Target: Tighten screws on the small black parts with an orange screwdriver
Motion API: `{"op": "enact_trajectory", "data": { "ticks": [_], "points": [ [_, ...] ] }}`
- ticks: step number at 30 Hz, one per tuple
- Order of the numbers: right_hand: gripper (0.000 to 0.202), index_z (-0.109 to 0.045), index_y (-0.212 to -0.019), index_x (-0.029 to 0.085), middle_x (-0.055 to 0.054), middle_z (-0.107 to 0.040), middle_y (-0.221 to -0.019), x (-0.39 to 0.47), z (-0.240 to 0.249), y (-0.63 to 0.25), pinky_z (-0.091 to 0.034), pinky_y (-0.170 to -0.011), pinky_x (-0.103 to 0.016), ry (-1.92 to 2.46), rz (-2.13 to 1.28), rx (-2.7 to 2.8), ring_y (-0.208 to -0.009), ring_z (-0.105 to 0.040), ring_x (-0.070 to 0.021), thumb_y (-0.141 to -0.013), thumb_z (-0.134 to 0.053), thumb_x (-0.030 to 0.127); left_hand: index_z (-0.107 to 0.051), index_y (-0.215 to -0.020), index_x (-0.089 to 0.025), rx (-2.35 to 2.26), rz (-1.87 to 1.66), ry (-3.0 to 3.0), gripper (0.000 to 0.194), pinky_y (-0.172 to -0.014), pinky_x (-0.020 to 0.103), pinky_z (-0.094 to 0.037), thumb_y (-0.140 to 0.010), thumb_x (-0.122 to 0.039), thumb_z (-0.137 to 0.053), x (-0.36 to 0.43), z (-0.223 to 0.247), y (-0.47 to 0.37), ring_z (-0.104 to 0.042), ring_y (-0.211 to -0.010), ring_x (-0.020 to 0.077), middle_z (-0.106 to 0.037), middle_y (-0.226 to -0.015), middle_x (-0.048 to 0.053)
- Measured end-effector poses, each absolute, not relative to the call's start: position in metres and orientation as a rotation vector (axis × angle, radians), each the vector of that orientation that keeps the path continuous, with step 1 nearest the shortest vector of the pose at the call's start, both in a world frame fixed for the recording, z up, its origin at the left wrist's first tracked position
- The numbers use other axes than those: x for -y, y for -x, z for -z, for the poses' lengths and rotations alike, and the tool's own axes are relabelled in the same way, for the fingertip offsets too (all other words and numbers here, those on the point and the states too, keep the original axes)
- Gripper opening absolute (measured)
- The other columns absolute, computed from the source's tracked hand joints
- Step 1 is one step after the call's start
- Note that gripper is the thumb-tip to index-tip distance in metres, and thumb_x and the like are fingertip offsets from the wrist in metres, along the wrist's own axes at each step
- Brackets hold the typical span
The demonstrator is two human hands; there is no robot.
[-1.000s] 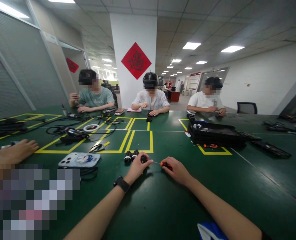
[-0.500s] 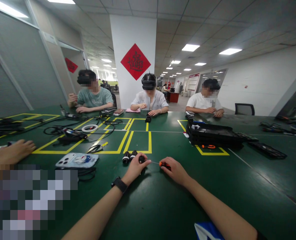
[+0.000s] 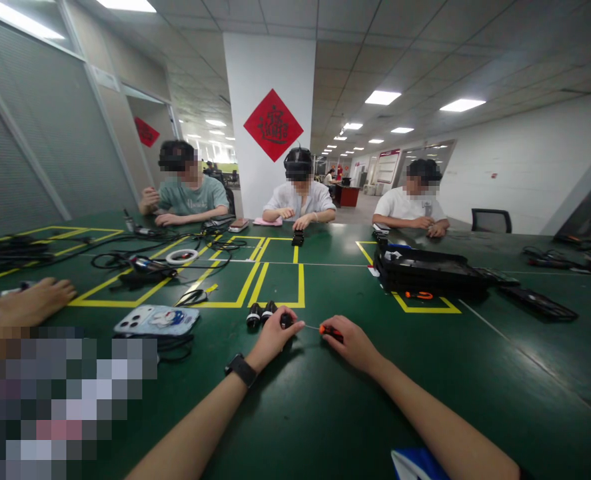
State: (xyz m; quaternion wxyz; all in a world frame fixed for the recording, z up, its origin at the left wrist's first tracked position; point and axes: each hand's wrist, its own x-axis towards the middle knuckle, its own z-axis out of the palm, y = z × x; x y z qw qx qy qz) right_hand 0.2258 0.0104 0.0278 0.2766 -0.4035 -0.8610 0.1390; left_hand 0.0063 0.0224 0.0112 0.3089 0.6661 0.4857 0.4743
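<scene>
My right hand (image 3: 350, 341) is closed around the orange-and-black handle of a screwdriver (image 3: 327, 330). Its thin metal shaft points left, toward my left hand (image 3: 276, 337), and the tip ends close to the thumb. That hand, with a dark watch on the wrist, grips a small black cylindrical part (image 3: 286, 321), mostly hidden by the fingers. Just beyond my left hand, two similar black cylinders (image 3: 254, 315) with pale bands stand on the green table (image 3: 295, 407). Whether the screwdriver tip touches the held part cannot be made out.
At left lie a phone in a patterned case (image 3: 158, 320), cables (image 3: 148, 267) and a white ring (image 3: 182, 256). Stacked black trays (image 3: 428, 270) and an orange-handled tool (image 3: 419, 295) are at right. A co-worker's hand (image 3: 35, 303) rests at far left; several people sit opposite.
The whole view has shifted slightly to the right. My hands keep nearly the same pose on the screwdriver and the black part. The person opposite has moved a hand slightly.
</scene>
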Motion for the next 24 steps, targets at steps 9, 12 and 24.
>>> {"op": "enact_trajectory", "data": {
  "ticks": [9,12,24],
  "points": [
    [0.017,-0.057,-0.096,0.017,-0.006,-0.056,-0.090,-0.0112,-0.0273,-0.2245,-0.040,-0.078,-0.032,1.092,-0.328,2.333,-0.087,-0.049,-0.0182,-0.086,-0.047,0.027,-0.055,-0.077,-0.017,-1.345,-1.267,-1.728,0.030,-0.067,0.027,-0.041,-0.069,-0.047,-0.057,-0.0205,-0.0130,-0.0076,-0.052,-0.068,0.0144,-0.056,-0.073,0.000],
    [0.017,-0.057,-0.089,0.017,-0.006,-0.056,-0.087,-0.0115,-0.0281,-0.2240,-0.040,-0.077,-0.031,1.080,-0.316,2.336,-0.085,-0.049,-0.0175,-0.088,-0.041,0.023,-0.055,-0.078,-0.017,-1.352,-1.266,-1.735,0.031,-0.066,0.026,-0.041,-0.069,-0.046,-0.058,-0.0202,-0.0131,-0.0077,-0.052,-0.068,0.0141,-0.057,-0.074,0.000],
    [0.019,-0.055,-0.099,0.019,-0.006,-0.056,-0.096,-0.0105,-0.0307,-0.2241,-0.041,-0.080,-0.033,1.089,-0.392,2.279,-0.089,-0.050,-0.0190,-0.080,-0.053,0.023,-0.054,-0.078,-0.017,-1.348,-1.244,-1.746,0.030,-0.067,0.027,-0.041,-0.072,-0.047,-0.054,-0.0197,-0.0172,-0.0081,-0.052,-0.069,0.0143,-0.056,-0.074,0.000]
  ]
}}
